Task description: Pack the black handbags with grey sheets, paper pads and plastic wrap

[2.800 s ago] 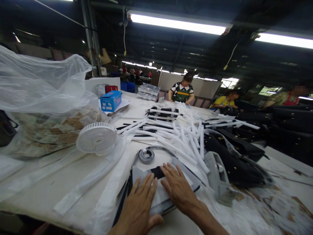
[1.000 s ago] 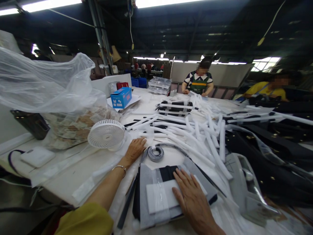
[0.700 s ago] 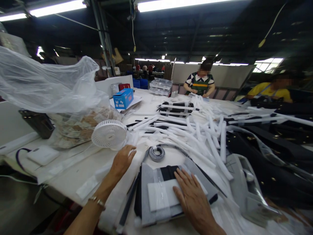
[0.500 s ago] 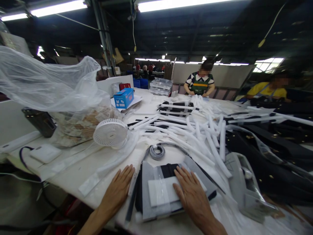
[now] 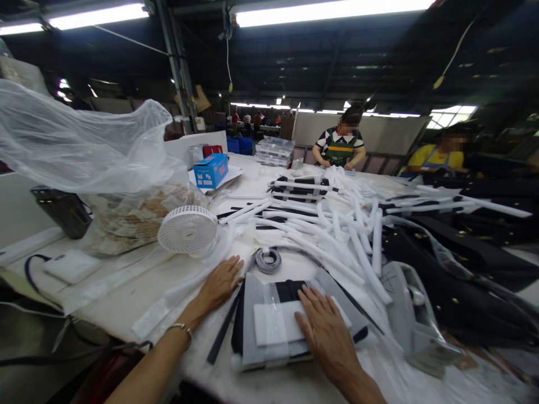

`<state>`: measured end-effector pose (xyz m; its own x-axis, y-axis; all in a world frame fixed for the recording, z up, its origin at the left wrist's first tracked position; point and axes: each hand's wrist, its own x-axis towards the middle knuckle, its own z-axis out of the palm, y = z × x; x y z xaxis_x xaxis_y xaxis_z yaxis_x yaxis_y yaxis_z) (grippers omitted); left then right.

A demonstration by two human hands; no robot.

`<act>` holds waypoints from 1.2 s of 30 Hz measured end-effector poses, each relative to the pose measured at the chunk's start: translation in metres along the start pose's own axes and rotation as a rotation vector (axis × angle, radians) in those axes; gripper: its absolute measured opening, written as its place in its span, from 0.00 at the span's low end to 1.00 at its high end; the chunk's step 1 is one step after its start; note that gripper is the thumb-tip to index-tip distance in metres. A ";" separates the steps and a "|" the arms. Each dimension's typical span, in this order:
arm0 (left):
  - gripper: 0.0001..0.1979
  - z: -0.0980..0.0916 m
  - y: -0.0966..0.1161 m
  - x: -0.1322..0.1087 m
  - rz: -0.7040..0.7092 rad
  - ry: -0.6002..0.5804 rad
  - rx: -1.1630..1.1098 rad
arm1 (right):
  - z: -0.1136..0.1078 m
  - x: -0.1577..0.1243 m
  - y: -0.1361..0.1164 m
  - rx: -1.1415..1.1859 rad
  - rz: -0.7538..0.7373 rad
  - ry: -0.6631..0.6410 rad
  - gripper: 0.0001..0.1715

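Note:
In front of me lies a black bag with a grey sheet over it. A white padded piece is held on top by clear tape. My right hand rests flat on the bag's right part, fingers spread, palm partly over the white piece. My left hand is open beside the bag's upper left corner, fingertips at the dark strap running along that side. Whether they touch the strap I cannot tell. Just beyond the bag sits a coiled grey strap.
Many white wrapped strips cover the table's middle. A grey tape dispenser and black goods are at right. A white fan, plastic sack and blue box stand left. A co-worker sits opposite.
My left hand has slid forward along the bag's left side to its upper corner, showing a bracelet on the wrist. My right hand stays on the bag. The view has shifted slightly.

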<state>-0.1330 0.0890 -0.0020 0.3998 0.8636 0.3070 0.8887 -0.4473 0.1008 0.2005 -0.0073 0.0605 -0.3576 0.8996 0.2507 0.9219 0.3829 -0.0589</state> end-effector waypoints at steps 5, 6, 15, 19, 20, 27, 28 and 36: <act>0.24 -0.002 -0.007 0.017 -0.005 -0.006 -0.069 | 0.001 0.003 -0.001 0.004 0.032 -0.007 0.29; 0.24 -0.002 -0.008 0.020 -0.019 -0.001 -0.079 | 0.001 0.003 -0.001 0.004 0.035 -0.012 0.29; 0.23 0.004 -0.009 0.048 -0.185 0.081 -0.169 | -0.004 0.003 -0.004 0.002 0.052 -0.063 0.30; 0.25 -0.005 -0.014 0.051 -0.239 0.085 -0.230 | -0.006 0.004 -0.005 -0.001 0.063 -0.101 0.30; 0.26 -0.010 -0.016 0.051 -0.254 0.087 -0.241 | -0.006 0.005 -0.005 0.000 0.065 -0.103 0.30; 0.26 -0.033 -0.006 0.022 -0.263 0.109 -0.228 | -0.006 0.004 -0.006 0.008 0.052 -0.050 0.29; 0.26 -0.031 -0.002 0.014 -0.261 0.108 -0.207 | -0.005 0.004 -0.006 0.007 0.051 -0.047 0.29; 0.23 -0.003 0.016 -0.020 -0.268 0.066 -0.059 | -0.006 0.004 -0.005 -0.011 0.049 -0.055 0.29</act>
<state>-0.1270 0.0639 -0.0038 0.1352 0.9367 0.3231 0.9455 -0.2195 0.2407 0.1951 -0.0069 0.0679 -0.3197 0.9273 0.1947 0.9399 0.3364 -0.0587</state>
